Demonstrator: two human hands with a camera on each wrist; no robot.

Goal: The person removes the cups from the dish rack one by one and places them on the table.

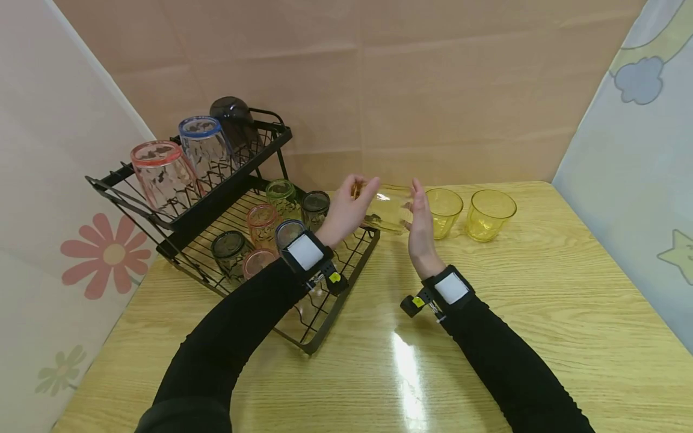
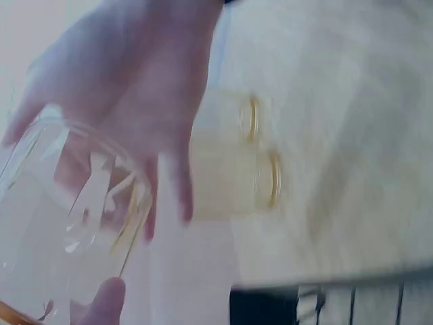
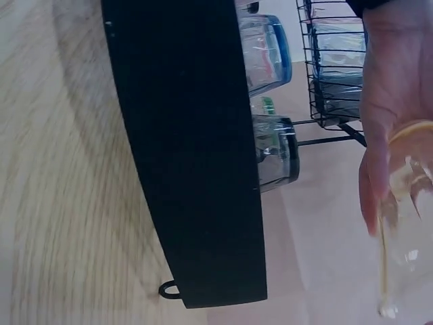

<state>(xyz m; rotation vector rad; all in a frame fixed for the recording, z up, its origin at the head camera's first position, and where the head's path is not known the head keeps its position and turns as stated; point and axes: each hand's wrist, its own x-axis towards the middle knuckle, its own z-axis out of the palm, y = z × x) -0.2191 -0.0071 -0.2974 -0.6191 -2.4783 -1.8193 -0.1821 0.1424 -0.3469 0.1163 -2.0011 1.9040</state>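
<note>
Gentle, supported hold

Probably best: a light grip, both ends supported. The left hand grips the yellow glass by its base above the bench; the right hand lies straight-fingered at the rim (contact unclear). Two yellow glasses stand upright, apparently empty; the black rack bears seemingly upturned glasses.

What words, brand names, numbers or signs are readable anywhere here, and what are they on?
None: I can read no words, brands, numbers or signs in any view.
Yellow glass in the left hand: no readable marking.
Rack: no readable lettering.
White wrist patches: no readable text.
Yellow tags: too small to tell.
Flower, cloud and star: pictures only.
</note>
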